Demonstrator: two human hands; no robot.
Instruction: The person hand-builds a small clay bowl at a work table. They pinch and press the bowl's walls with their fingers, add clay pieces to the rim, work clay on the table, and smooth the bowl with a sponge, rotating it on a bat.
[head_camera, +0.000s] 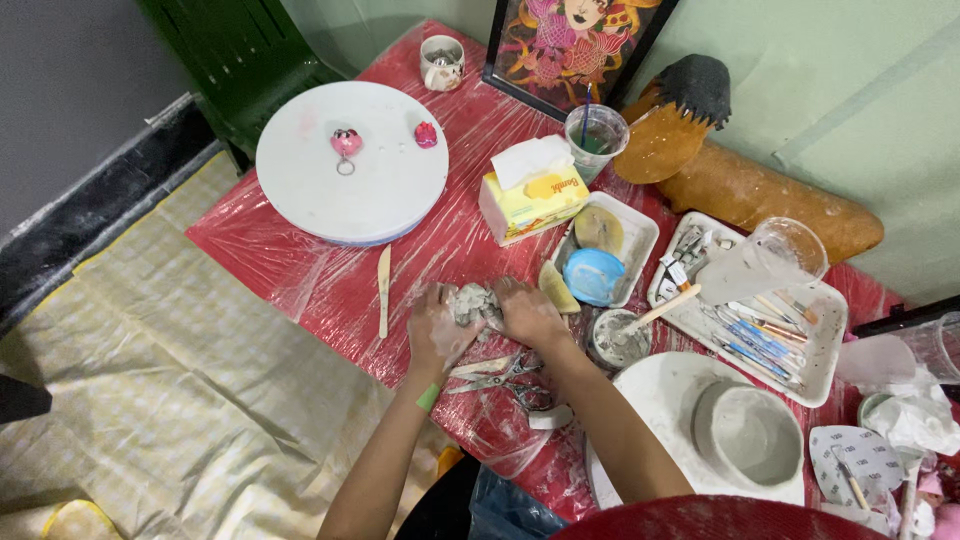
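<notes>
While the head camera looks straight down on a red table (300, 250) wrapped in clear plastic film, both hands meet over a grey lump of clay (473, 300) near the table's front edge. The left hand (437, 330) cups the lump from its left side and the right hand (528, 313) presses it from the right, so the clay sits gripped between the two palms; the fingers are smeared grey. A green band (428, 398) circles the left wrist. Just below the hands lie metal scissors (500, 378), and to their left a flat wooden modelling tool (384, 290) rests on the film. Beyond it stands a round white turntable (352, 165) bearing two small pink figures (347, 142). To the right of the hands are a yellow tissue box (532, 200), a white tray (632, 240) holding a blue bowl (593, 276), and what seems to be a small pot of grey slip (618, 340) with a stick in it. Further right, a second tray (830, 345) holds many tools, and a grey clay bowl (750, 435) sits on a white board.
</notes>
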